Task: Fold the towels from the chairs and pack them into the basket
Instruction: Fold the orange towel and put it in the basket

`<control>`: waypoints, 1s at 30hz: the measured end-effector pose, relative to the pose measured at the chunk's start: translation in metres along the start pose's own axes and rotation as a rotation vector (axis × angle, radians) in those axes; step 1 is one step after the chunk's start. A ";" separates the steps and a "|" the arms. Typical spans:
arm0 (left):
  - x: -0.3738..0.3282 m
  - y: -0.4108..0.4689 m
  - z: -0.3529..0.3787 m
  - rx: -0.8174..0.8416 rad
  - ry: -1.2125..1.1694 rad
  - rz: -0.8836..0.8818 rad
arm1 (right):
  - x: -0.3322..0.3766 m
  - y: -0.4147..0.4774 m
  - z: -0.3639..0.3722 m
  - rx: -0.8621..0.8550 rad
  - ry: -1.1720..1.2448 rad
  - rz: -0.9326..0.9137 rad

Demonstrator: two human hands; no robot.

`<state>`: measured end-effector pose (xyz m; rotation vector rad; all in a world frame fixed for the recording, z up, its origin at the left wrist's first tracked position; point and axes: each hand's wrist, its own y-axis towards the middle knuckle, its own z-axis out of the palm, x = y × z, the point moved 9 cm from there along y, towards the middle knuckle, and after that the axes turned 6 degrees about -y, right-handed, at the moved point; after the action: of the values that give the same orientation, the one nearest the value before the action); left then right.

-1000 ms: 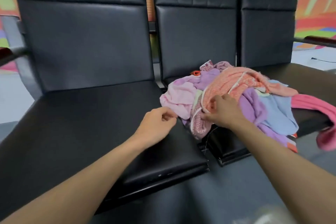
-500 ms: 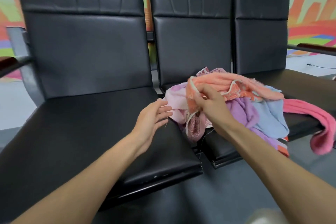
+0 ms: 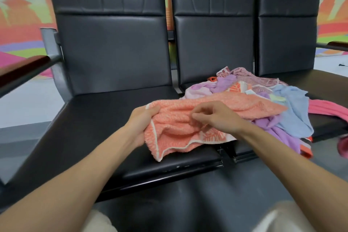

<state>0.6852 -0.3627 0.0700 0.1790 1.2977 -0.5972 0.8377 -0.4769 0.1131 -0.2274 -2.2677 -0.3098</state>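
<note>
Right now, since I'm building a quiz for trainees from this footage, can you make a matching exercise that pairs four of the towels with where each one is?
Towels:
1. orange towel
2. light blue towel
3. pink towel
4. purple towel

Places:
A. hangs over the front edge of the middle seat
B. held by the left hand and right hand
C. trails off at the far right
D. lies on the pile's right side

Pairs: 1-B, 2-D, 3-C, 4-A

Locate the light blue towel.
The light blue towel lies right in the head view, on the middle chair, between the purple towel and pink towel.
</note>
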 end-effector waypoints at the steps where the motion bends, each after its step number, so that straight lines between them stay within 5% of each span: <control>1: -0.004 -0.001 -0.009 -0.016 -0.018 0.013 | -0.005 0.004 -0.010 -0.094 -0.105 -0.007; 8: -0.036 -0.010 -0.104 -0.284 -0.202 0.189 | -0.010 0.034 0.010 -0.145 -0.486 0.023; 14: -0.043 -0.014 -0.165 -0.469 -0.169 0.238 | 0.009 0.060 0.054 -0.032 -0.508 -0.012; 18: -0.023 0.000 -0.164 -0.406 0.237 0.063 | 0.006 0.062 0.067 0.044 -0.656 0.022; 21: -0.023 -0.012 -0.163 -0.613 0.779 -0.072 | -0.003 0.054 0.065 0.084 -0.752 0.107; 24: -0.063 -0.038 -0.137 -0.795 1.048 0.325 | -0.017 0.034 0.067 0.242 -0.831 0.185; 25: -0.072 -0.043 -0.120 -0.737 1.068 0.518 | -0.018 0.027 0.067 0.274 -0.853 0.184; 27: -0.058 -0.034 -0.079 -0.344 1.117 0.646 | -0.012 0.015 0.063 0.295 -0.903 0.146; 30: 0.004 -0.026 -0.031 0.185 1.419 0.421 | 0.002 0.000 0.061 0.327 -0.944 0.051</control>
<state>0.6461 -0.3716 0.0626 1.1483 2.4506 -0.1503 0.7929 -0.4588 0.0754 -0.2973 -3.1801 0.2695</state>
